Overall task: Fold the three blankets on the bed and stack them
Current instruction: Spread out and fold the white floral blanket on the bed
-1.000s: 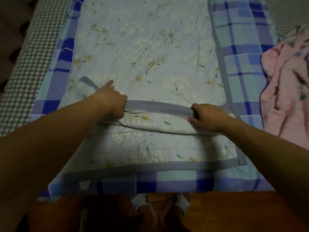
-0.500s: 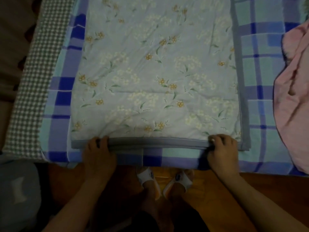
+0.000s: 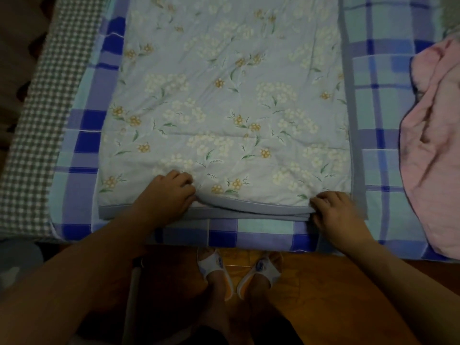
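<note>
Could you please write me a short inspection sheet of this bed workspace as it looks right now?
Surface: bed with checked cover at its left edge.
Job's things: floral blanket lies flat on plaid blanket; pink blanket bunched at right, unfolded.
Clutter: nothing seen.
Grippers: left hand and right hand grip the floral blanket's near grey hem.
Cables: nothing seen.
Surroundings: wooden floor; slippers on the person's feet.
</note>
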Action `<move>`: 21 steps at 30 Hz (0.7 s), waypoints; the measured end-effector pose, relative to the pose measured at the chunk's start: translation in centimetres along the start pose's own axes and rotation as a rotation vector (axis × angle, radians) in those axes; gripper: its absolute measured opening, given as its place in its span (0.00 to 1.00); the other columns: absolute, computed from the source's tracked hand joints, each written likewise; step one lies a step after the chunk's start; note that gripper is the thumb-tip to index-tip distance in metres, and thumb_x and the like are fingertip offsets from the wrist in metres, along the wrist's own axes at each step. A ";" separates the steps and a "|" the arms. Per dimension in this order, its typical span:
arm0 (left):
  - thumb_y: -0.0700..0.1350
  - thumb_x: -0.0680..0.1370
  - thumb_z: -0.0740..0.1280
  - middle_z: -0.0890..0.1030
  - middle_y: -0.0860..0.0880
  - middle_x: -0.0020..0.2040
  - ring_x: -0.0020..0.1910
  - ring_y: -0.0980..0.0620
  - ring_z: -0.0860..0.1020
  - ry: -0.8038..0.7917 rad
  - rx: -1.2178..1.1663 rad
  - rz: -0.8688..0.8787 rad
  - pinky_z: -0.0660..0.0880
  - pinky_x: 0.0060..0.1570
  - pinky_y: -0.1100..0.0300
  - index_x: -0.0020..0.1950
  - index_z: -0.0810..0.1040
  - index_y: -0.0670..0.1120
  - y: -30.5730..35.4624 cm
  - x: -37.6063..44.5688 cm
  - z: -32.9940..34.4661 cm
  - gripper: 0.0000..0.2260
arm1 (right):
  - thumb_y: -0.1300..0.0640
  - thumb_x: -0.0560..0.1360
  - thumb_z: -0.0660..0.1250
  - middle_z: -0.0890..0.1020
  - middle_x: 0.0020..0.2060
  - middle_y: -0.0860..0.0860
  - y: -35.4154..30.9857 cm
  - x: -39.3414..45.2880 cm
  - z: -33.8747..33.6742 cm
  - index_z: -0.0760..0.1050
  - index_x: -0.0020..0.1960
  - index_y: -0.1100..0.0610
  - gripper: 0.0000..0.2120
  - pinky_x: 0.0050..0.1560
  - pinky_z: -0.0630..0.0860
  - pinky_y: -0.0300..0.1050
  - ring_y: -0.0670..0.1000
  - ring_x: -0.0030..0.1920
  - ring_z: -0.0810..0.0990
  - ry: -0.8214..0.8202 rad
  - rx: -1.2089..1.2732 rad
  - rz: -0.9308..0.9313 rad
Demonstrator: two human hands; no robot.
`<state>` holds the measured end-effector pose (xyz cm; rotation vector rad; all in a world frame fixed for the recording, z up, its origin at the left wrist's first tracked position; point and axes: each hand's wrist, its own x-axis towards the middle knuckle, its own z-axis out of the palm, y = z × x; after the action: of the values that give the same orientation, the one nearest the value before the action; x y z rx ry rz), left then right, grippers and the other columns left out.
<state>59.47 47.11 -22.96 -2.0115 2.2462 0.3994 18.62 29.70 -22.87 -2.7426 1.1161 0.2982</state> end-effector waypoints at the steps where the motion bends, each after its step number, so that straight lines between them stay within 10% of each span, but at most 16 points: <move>1: 0.54 0.80 0.56 0.78 0.47 0.53 0.50 0.46 0.76 0.024 -0.059 -0.071 0.75 0.40 0.52 0.50 0.81 0.48 0.3 0.5 -0.1 0.16 | 0.51 0.75 0.66 0.79 0.55 0.59 -0.8 0.3 0.0 0.79 0.60 0.60 0.18 0.57 0.75 0.56 0.60 0.55 0.75 0.013 0.017 -0.035; 8: 0.44 0.82 0.59 0.75 0.49 0.38 0.36 0.49 0.74 -0.008 -0.369 -0.469 0.72 0.36 0.52 0.49 0.66 0.50 1.6 3.4 -1.0 0.03 | 0.59 0.78 0.68 0.76 0.58 0.54 -7.2 3.1 -0.3 0.72 0.65 0.58 0.16 0.41 0.72 0.44 0.54 0.47 0.76 0.072 0.149 -0.274; 21: 0.61 0.80 0.59 0.70 0.49 0.64 0.51 0.52 0.75 -0.102 -0.005 0.180 0.77 0.42 0.58 0.60 0.74 0.53 -1.4 1.0 -2.3 0.15 | 0.55 0.76 0.71 0.73 0.66 0.60 -6.1 3.8 -0.2 0.77 0.59 0.59 0.14 0.36 0.77 0.49 0.59 0.56 0.76 0.026 0.008 -0.346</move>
<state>60.97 45.46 -21.18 -1.7534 2.3719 0.5122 25.64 31.44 -23.10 -2.8718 0.6263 0.2096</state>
